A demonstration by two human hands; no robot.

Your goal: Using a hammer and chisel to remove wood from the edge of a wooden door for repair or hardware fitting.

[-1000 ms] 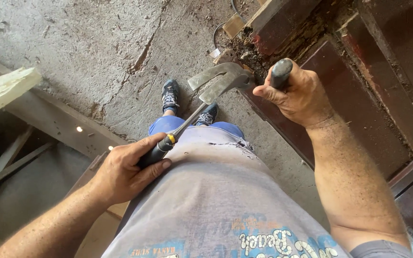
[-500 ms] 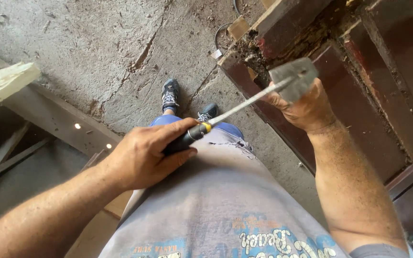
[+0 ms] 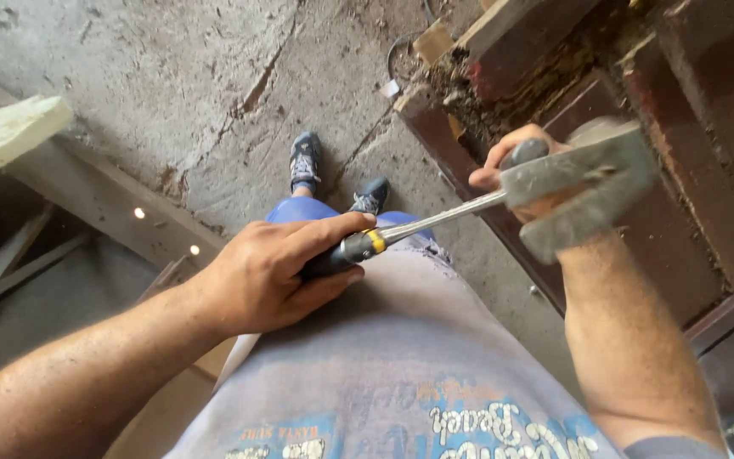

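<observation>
Seen from the head camera, the left hand [image 3: 269,276] closes its grip round a hammer [image 3: 469,204] handle, the head raised just beside the right hand [image 3: 524,174], whose grip wraps a dark-handled tool [image 3: 527,151] against the rusty metal frame [image 3: 681,102].

Cracked grey concrete floor [image 3: 172,76]; bearing two dark shoes [image 3: 305,160], small wood block [image 3: 433,41], wire loop [image 3: 401,58].

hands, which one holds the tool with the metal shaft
The left hand: it grips the black handle with the yellow band of the metal-shafted hatchet. The right hand instead wraps a dark round-ended tool handle against the rusty metal frame.
</observation>
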